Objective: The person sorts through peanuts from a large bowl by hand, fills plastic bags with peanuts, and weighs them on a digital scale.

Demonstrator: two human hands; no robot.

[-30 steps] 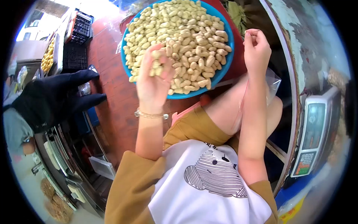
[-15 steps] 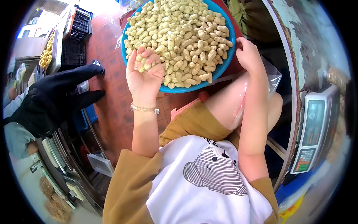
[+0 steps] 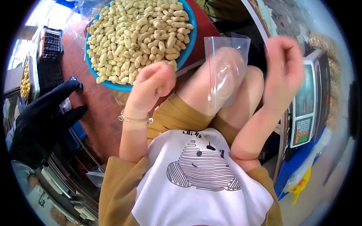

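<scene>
Peanuts in their shells (image 3: 139,37) are heaped in a round blue basin (image 3: 191,37). My left hand (image 3: 154,83) is closed over the basin's lower edge, with a bit of peanut showing between its curled fingers. Across my bare thigh lies a clear plastic bag (image 3: 226,71) with a red line along one side. My right hand (image 3: 284,69) is raised to the right of the bag, near the scale; it is blurred, its fingers curled, and whatever it may hold cannot be made out.
A digital scale (image 3: 304,101) stands on the right, beside bagged goods (image 3: 323,43). At the left are black crates (image 3: 51,45) and another person's dark-clothed legs (image 3: 41,113). Red tiles (image 3: 85,98) cover the floor; a yellow bag (image 3: 302,184) lies lower right.
The view has swung right, so the basin appears further left. My left hand has turned over and closed around peanuts, moving toward the basin's near edge. My right hand has moved right, away from the bag.
</scene>
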